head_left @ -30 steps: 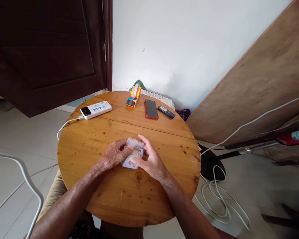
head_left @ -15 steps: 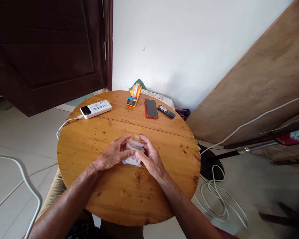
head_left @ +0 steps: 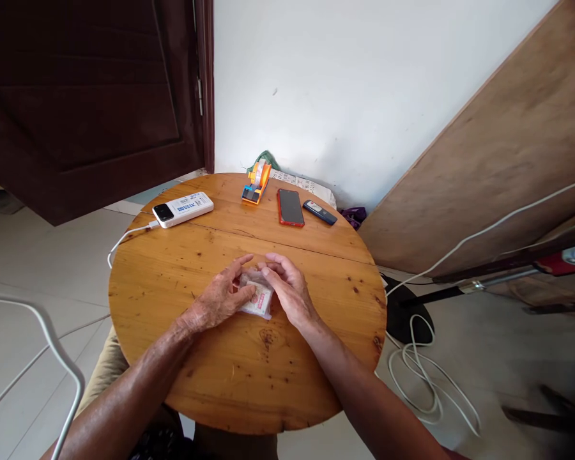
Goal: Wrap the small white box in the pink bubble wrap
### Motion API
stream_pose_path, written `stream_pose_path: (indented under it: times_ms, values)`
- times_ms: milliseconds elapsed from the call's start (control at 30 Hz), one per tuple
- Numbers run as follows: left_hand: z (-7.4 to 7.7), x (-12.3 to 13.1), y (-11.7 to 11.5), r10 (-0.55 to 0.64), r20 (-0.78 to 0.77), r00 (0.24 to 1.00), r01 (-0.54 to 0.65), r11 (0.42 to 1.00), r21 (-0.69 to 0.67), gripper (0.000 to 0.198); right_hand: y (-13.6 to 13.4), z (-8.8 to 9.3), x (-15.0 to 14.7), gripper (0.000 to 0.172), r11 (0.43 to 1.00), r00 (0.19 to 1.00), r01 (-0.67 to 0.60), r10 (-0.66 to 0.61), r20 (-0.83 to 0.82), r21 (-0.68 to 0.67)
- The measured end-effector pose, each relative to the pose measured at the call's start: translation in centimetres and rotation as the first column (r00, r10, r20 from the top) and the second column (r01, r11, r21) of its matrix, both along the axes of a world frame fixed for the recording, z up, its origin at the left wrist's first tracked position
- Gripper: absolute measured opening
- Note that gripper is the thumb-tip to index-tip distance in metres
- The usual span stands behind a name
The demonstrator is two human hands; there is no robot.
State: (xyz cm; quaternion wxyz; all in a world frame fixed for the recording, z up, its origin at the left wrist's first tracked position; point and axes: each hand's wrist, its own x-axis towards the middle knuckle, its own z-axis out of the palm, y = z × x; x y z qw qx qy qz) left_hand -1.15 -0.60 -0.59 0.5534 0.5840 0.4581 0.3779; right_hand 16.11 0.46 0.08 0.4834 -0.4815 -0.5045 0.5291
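A small packet [head_left: 257,303], white with red print and wrapped in clear plastic, lies near the middle of the round wooden table. My left hand [head_left: 223,294] holds its left side, the thumb pressed on top and the fingers reaching past the far edge. At the far right corner, my right hand [head_left: 290,291] has its thumb and fingertips closed on the crinkled plastic wrapping [head_left: 253,275]. The fingers partly cover that far edge, so exactly what they pinch there is hard to see.
On the round table [head_left: 182,268], a white power bank [head_left: 184,209] with a cable stands left. An orange tape dispenser [head_left: 256,182], a red-edged phone [head_left: 291,207] and a dark handheld device [head_left: 320,212] lie at the back. Coiled cable [head_left: 431,390] lies on the floor.
My right thumb has moved off the packet's front to its far edge, exposing more of the printed face. A short tape strip seen between the fingertips no longer shows. My left hand stays on the packet.
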Motion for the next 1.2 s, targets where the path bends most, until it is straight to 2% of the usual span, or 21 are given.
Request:
stream_pose_path:
  times_ms: [100, 333, 467, 667, 867, 1000, 1100, 1200]
  values:
    - [-0.3, 0.0, 0.1, -0.004, -0.011, 1.0, 0.004, 1.0, 0.012, 0.075, 0.8, 0.4, -0.4, 0.037, 1.0, 1.0, 0.002, -0.002, 0.013, 0.0]
    - [0.3, 0.1, 0.2, 0.013, -0.004, 1.0, -0.013, 1.0, 0.004, 0.074, 1.0, 1.0, -0.9, 0.029, 0.985, 0.993, 0.047, -0.065, 0.103, 0.167]
    - [0.9, 0.3, 0.2, 0.045, -0.043, 0.998, -0.043, 0.998, 0.051, 0.069, 0.1, 1.2, -0.9, 0.024, 0.951, 0.975, 0.02, -0.087, 0.203, 0.308]
    - [0.7, 0.4, 0.5, 0.08, -0.044, 0.996, -0.075, 0.991, 0.112, 0.061, -1.2, 1.3, -1.0, 0.031, 0.893, 0.949, -0.021, -0.124, 0.29, 0.45]
    - [0.3, 0.3, 0.8, 0.075, -0.006, 0.997, -0.074, 0.993, 0.094, 0.057, -1.3, 0.7, -0.8, 0.029, 0.839, 0.896, -0.094, -0.164, 0.413, 0.536]
    - [0.5, -0.2, 0.9, 0.006, 0.061, 0.998, -0.01, 0.998, 0.062, 0.062, -1.4, 1.0, -0.5, 0.029, 0.777, 0.833, -0.171, -0.214, 0.51, 0.606]
    - [0.5, -0.6, 1.1, -0.024, 0.112, 0.993, 0.02, 0.999, 0.034, 0.065, -1.5, 1.3, -0.4, 0.03, 0.751, 0.786, -0.234, -0.227, 0.575, 0.617]
    - [0.3, -0.6, 1.2, -0.003, 0.113, 0.994, 0.0, 1.0, 0.024, 0.065, -1.5, 1.5, -0.3, 0.028, 0.723, 0.74, -0.298, -0.237, 0.629, 0.623]
